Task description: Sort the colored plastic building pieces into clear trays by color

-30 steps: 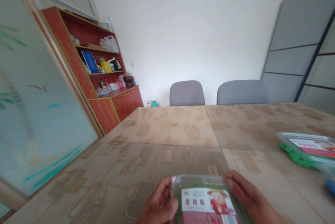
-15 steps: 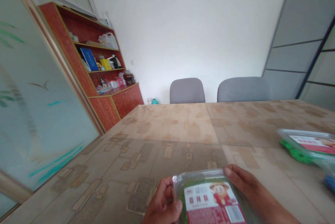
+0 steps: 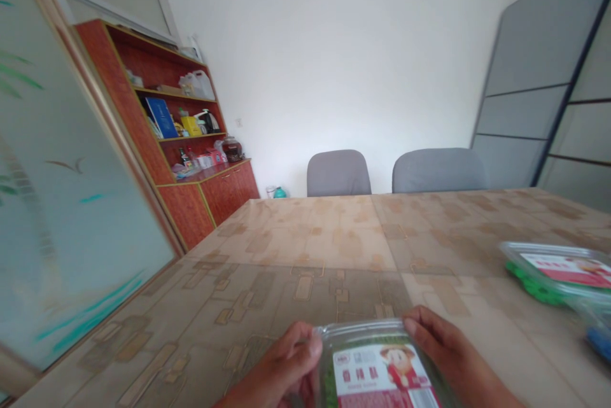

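A clear plastic food box (image 3: 363, 329) with green contents and a white-and-red label faces me at the bottom of the head view, its near end cut off by the frame. My left hand (image 3: 286, 366) grips its left edge, thumb at the upper left corner and fingers partly hidden behind. On the opposite side, my right hand (image 3: 451, 351) has its fingers on the upper right corner and edge. Part of that hand's grip is hidden by the box.
A similar labelled box (image 3: 563, 268) with green contents lies on the patterned table (image 3: 305, 230) at right, beside another clear container with something blue (image 3: 599, 341). Two grey chairs (image 3: 338, 174) stand beyond the table. A red-brown cabinet (image 3: 186, 204) is at left.
The view has tilted up slightly. My left thumb has shifted up along the box's left edge to its upper corner. My right hand stays at the right corner.
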Available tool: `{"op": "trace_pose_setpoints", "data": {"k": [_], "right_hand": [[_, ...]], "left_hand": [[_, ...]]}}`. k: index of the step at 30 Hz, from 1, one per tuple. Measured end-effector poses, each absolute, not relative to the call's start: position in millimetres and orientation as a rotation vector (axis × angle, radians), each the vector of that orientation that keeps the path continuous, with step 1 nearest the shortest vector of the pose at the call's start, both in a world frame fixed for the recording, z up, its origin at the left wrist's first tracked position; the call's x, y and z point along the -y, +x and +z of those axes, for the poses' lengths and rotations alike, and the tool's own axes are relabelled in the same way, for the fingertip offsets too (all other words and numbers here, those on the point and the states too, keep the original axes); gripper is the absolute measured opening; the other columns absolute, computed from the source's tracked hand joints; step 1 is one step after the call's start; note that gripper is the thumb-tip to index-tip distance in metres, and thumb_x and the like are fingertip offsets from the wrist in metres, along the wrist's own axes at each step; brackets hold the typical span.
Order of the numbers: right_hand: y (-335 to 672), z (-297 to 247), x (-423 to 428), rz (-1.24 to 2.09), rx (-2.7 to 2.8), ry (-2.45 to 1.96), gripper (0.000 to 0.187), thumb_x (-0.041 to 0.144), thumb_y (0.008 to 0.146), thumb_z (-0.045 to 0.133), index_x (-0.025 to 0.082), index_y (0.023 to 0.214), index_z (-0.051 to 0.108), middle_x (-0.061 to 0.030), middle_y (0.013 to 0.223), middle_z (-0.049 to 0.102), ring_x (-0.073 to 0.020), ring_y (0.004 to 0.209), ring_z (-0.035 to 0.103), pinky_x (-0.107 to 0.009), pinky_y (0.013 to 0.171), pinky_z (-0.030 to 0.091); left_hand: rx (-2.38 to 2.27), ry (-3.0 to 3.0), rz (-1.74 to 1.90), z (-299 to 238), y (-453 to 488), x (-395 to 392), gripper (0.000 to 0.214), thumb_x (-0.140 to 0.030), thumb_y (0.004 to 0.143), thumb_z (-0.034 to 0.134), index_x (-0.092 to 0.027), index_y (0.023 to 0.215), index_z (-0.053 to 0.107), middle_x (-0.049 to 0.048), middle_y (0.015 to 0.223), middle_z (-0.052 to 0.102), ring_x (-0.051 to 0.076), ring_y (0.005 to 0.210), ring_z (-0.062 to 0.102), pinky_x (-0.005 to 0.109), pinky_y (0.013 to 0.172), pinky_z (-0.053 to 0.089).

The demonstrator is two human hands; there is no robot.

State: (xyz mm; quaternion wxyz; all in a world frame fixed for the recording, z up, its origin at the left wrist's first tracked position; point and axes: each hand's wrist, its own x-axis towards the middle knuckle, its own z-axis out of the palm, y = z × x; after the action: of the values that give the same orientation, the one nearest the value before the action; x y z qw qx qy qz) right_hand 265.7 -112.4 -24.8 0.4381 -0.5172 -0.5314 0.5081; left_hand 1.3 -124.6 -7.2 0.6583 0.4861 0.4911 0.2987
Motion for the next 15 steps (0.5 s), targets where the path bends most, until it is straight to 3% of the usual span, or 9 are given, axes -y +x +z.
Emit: {"op": "trace_pose_setpoints", "data": {"k": [2,8,13,15], "right_hand": [[264,-27,113,1.321,1.309,-1.273,0.051,0.069,0.072,0.059,0.018,0.069,0.054,0.0045,0.056,0.053,-0.0114,0.052,0.048,-0.022,0.05,0.039],[261,-26,116,1.372,1.087,-1.31,0.052,0.071,0.067,0.062,0.021,0.064,0.048,0.0044,0.053,0.054,-0.0132,0.051,0.051,-0.023,0.049,0.039],[264,-11,116,1.491,0.971,-1.379,0.041,0.059,0.065,0.07,0.021,0.065,0.052,0.0022,0.061,0.061,-0.018,0.062,0.061,-0.027,0.063,0.046],[264,-13,113,1.535,0.925,-1.382,0.04,0.058,0.063,0.07,0.021,0.068,0.054,0.0019,0.059,0.062,-0.0194,0.06,0.062,-0.028,0.06,0.046]], "left_hand": [[-1.157,1.164,0.704,-5,4,121,0.047,-0.065,0.074,0.061,-0.02,0.087,0.055,-0.0011,0.067,0.061,0.009,0.05,0.055,0.013,0.036,0.034],[-1.085,1.098,0.873,-29,13,112,0.055,-0.065,0.06,0.073,-0.019,0.079,0.05,-0.0062,0.057,0.054,0.005,0.035,0.045,0.013,0.031,0.032],[-1.029,1.062,0.899,-32,16,118,0.052,-0.062,0.062,0.073,-0.018,0.079,0.052,-0.0053,0.06,0.056,0.004,0.035,0.045,0.015,0.032,0.032],[-1.024,1.036,0.919,-30,17,121,0.049,-0.06,0.064,0.074,-0.018,0.079,0.053,-0.006,0.058,0.054,0.004,0.035,0.043,0.015,0.032,0.031]]}}
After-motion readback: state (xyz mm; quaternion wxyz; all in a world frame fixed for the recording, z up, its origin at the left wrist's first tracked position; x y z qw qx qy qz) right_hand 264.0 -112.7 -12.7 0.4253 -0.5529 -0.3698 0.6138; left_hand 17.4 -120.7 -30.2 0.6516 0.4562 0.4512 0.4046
